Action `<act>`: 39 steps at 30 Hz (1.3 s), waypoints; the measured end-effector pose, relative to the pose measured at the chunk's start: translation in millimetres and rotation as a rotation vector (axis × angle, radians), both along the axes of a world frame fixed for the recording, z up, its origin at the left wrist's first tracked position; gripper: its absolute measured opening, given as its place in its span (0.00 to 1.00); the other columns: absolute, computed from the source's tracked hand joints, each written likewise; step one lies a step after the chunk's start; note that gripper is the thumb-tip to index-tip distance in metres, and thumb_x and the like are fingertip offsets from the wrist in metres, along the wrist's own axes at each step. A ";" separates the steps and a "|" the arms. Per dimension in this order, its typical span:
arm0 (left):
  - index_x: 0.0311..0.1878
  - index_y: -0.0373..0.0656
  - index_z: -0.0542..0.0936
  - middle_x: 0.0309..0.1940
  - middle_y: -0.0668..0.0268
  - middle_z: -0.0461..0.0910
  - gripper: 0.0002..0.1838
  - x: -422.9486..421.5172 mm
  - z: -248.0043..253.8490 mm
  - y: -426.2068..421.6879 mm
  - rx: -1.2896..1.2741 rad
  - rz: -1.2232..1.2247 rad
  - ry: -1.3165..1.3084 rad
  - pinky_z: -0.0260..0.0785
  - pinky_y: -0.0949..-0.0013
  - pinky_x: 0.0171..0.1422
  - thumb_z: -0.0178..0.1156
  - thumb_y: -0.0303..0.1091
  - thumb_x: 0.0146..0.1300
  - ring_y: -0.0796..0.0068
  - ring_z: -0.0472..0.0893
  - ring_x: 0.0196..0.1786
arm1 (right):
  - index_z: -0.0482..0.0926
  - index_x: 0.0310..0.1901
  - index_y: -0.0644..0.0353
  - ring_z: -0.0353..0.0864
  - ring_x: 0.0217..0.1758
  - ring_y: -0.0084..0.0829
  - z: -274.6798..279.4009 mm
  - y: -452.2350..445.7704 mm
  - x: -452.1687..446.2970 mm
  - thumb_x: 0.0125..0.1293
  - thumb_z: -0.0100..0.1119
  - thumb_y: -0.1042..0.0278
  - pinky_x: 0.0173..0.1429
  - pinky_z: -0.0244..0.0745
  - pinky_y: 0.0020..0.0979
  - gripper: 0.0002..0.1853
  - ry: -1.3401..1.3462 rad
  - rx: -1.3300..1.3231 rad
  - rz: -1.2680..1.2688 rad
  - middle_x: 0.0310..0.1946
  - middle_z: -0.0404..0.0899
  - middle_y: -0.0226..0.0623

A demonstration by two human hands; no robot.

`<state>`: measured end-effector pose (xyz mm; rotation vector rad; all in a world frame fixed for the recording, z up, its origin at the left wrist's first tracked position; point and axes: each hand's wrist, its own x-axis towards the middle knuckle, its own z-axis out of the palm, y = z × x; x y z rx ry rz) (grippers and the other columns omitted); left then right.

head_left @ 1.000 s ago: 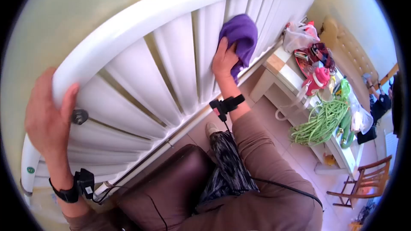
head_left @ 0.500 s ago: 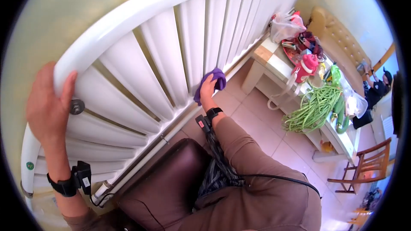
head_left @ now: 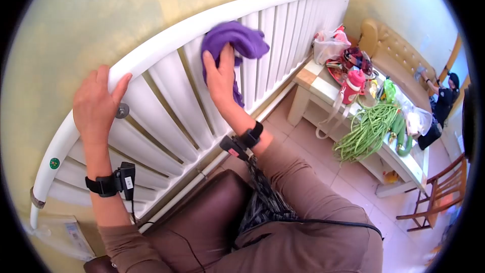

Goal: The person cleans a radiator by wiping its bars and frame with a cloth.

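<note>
A white radiator [head_left: 172,91] with slatted panels and a curved top bar runs along the wall. My left hand [head_left: 97,103] rests over that top bar, fingers behind it and thumb in front, beside a round metal plug [head_left: 122,110]. Against the upper part of the slats, my right hand [head_left: 221,76] presses a purple cloth [head_left: 235,38], which is bunched over the fingertips and hangs down beside the palm.
A brown leather seat [head_left: 204,212] is below me. At right, a low table [head_left: 309,78] bears green beans [head_left: 369,129], a pink bottle [head_left: 353,86] and bags. Beyond are a tan sofa [head_left: 399,50], a wooden chair [head_left: 439,197] and a person [head_left: 444,96].
My right hand has moved up and left with the purple cloth, from the radiator's lower edge to its upper slats. The view has shifted; my left hand still holds the top bar.
</note>
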<state>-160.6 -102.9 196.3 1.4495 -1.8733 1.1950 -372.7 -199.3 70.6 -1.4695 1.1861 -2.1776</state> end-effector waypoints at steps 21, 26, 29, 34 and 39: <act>0.42 0.56 0.77 0.30 0.68 0.80 0.21 -5.2 -10.8 -7.8 0.000 0.245 0.085 0.69 0.66 0.32 0.52 0.61 0.58 0.64 0.79 0.32 | 0.64 0.56 0.73 0.60 0.62 0.52 -221.7 -48.9 -21.9 0.69 0.39 0.46 0.67 0.50 0.40 0.32 -0.196 0.364 -0.317 0.57 0.64 0.57; 0.42 0.57 0.77 0.29 0.68 0.79 0.24 -1.6 -11.1 -8.3 0.016 0.243 0.118 0.68 0.67 0.32 0.50 0.65 0.56 0.64 0.78 0.32 | 0.67 0.55 0.74 0.68 0.56 0.56 -288.4 -37.2 -21.1 0.68 0.37 0.44 0.62 0.60 0.42 0.33 -0.171 0.718 -0.368 0.50 0.71 0.61; 0.44 0.57 0.77 0.32 0.68 0.79 0.26 -2.5 -10.6 -6.5 0.089 0.287 0.158 0.68 0.69 0.35 0.50 0.66 0.56 0.65 0.78 0.36 | 0.68 0.55 0.74 0.67 0.57 0.57 -309.1 -21.2 -42.1 0.66 0.42 0.44 0.63 0.60 0.42 0.34 -0.034 0.914 -0.214 0.52 0.70 0.63; 0.41 0.50 0.76 0.31 0.62 0.78 0.20 -14.3 -9.5 7.3 -0.012 0.071 -0.073 0.69 0.65 0.37 0.50 0.57 0.60 0.61 0.78 0.36 | 0.67 0.57 0.73 0.77 0.46 0.40 -287.3 -36.9 -131.8 0.62 0.52 0.46 0.53 0.70 0.33 0.34 -0.328 1.060 0.269 0.49 0.75 0.53; 0.32 0.43 0.75 0.22 0.60 0.75 0.18 -10.8 -16.5 -7.2 -0.240 0.121 -0.116 0.68 0.64 0.30 0.59 0.50 0.55 0.61 0.78 0.27 | 0.71 0.55 0.66 0.76 0.47 0.26 -92.8 16.0 -108.3 0.61 0.55 0.50 0.51 0.70 0.24 0.28 -0.080 0.311 0.248 0.49 0.75 0.41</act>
